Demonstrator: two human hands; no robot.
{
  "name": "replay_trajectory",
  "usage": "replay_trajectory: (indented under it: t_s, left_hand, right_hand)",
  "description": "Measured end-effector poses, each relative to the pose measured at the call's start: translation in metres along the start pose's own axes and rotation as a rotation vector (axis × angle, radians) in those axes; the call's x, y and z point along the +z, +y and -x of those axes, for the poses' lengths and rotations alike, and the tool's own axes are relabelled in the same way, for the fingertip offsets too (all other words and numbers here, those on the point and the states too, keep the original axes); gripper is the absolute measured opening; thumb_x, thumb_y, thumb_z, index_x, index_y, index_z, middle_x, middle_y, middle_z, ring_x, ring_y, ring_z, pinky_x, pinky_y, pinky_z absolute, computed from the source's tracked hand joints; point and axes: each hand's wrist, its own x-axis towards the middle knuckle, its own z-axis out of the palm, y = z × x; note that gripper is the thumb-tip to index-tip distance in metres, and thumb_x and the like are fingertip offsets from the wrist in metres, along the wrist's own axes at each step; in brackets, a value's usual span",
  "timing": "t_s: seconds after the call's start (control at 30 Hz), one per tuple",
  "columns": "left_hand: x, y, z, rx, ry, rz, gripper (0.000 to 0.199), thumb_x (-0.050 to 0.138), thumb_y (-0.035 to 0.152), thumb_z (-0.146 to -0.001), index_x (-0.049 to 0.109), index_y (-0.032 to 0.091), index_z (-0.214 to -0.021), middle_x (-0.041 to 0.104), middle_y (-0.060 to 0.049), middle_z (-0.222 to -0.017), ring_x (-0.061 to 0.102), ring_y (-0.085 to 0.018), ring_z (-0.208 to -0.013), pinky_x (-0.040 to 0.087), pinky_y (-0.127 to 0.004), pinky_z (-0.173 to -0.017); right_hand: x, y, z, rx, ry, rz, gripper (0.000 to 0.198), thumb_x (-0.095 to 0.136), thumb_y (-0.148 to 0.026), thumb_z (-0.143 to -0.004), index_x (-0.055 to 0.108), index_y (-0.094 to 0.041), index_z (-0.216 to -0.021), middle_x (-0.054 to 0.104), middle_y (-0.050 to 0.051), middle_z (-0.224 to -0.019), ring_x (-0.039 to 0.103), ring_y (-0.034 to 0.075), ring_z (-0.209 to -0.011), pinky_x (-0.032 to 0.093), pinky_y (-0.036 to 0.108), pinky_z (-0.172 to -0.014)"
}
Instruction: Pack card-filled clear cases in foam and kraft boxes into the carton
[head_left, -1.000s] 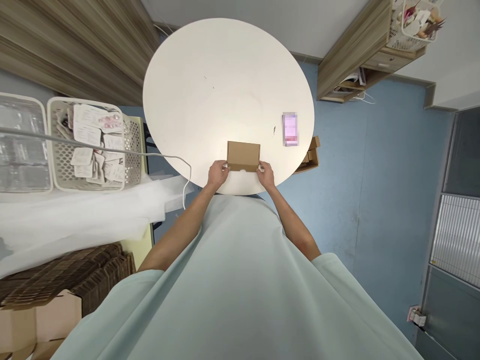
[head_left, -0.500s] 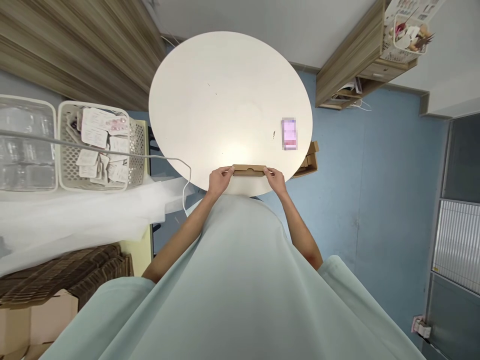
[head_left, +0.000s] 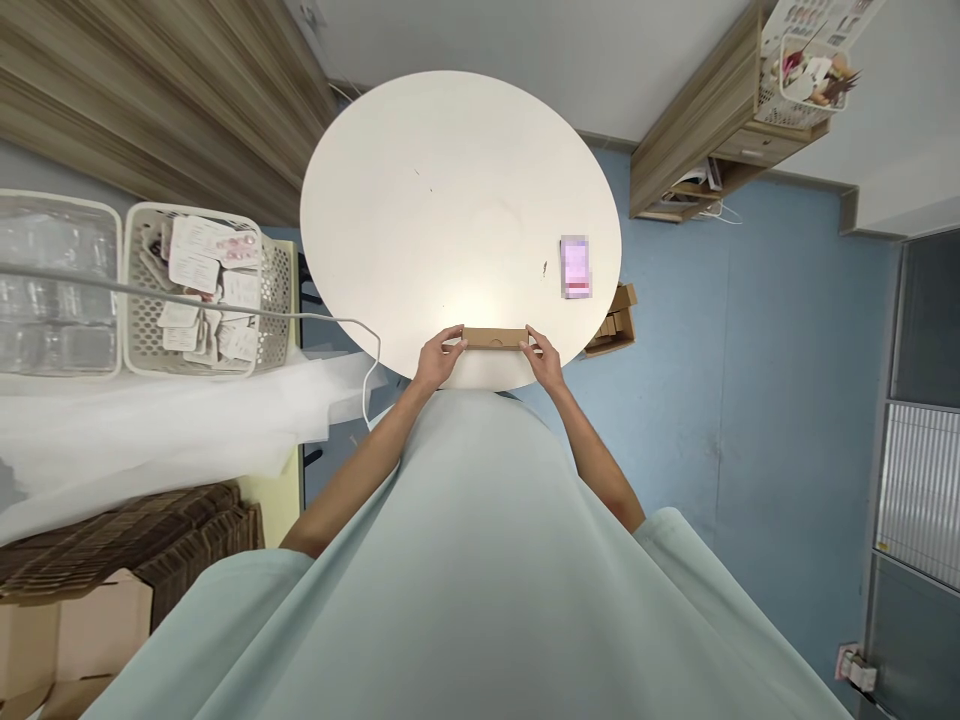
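A small, long brown cardboard box point(head_left: 495, 339) is at the near edge of the round white table point(head_left: 450, 200), its long side toward me. Its lid looks closed, with a half-round notch on the front. My left hand point(head_left: 439, 356) grips the box's left end between thumb and fingers. At the opposite end, my right hand point(head_left: 543, 357) pinches it the same way. Whether the box rests on the tabletop or is slightly raised, I cannot tell.
A blurred-out phone-like object point(head_left: 576, 267) lies at the table's right. An open carton point(head_left: 615, 322) of small boxes stands beyond that edge. To the left are a white basket point(head_left: 274, 300) of cards, a tub of clear containers point(head_left: 60, 290), a cable point(head_left: 315, 316) and stacked cardboard point(head_left: 187, 530).
The box's lid has come down flat, and its notched front now faces up more. My fingers have shifted onto its end corners. The view has moved slightly.
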Motion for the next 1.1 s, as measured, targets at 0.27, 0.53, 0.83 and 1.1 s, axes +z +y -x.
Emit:
replay_trajectory:
  t_s: [0.27,0.53,0.83,1.1]
  left_hand:
    - [0.002,0.006,0.002,-0.022,0.031,-0.068,0.051,0.068,0.044,-0.097,0.072,0.024,-0.144,0.074,-0.011,-0.15,0.078,-0.025,-0.104,0.063,-0.042,-0.099]
    - [0.007,0.009,0.004,-0.016,0.077,-0.075,0.048,0.066,0.039,-0.097,0.07,0.022,-0.142,0.075,-0.014,-0.148,0.079,-0.024,-0.099,0.062,-0.043,-0.1]
    - [0.015,-0.002,0.035,-0.136,0.084,-0.11,0.051,0.072,0.034,-0.095,0.068,0.02,-0.144,0.077,-0.017,-0.142,0.081,-0.031,-0.11,0.065,-0.046,-0.096]
    - [0.049,-0.031,0.072,-0.17,-0.02,-0.225,0.039,0.074,0.037,-0.095,0.08,0.019,-0.129,0.082,-0.014,-0.138,0.08,-0.038,-0.122,0.064,-0.05,-0.108]
  right_hand:
    - [0.003,0.002,-0.001,0.001,0.007,0.02,0.055,0.059,-0.053,-0.108,0.068,-0.026,-0.155,0.066,0.011,-0.163,0.072,0.019,-0.111,0.062,0.032,-0.099]
    - [0.006,0.01,-0.012,0.013,0.011,-0.064,0.053,0.064,-0.046,-0.104,0.071,-0.023,-0.15,0.067,0.015,-0.157,0.075,0.02,-0.111,0.063,0.034,-0.104]
    - [0.005,0.03,0.013,-0.031,-0.006,-0.148,0.056,0.066,-0.055,-0.104,0.073,-0.022,-0.148,0.069,0.016,-0.157,0.075,0.025,-0.127,0.063,0.042,-0.113]
    - [0.009,0.079,0.053,0.056,0.009,-0.157,0.052,0.078,-0.052,-0.093,0.082,-0.019,-0.133,0.078,0.015,-0.144,0.078,0.027,-0.121,0.064,0.043,-0.111]
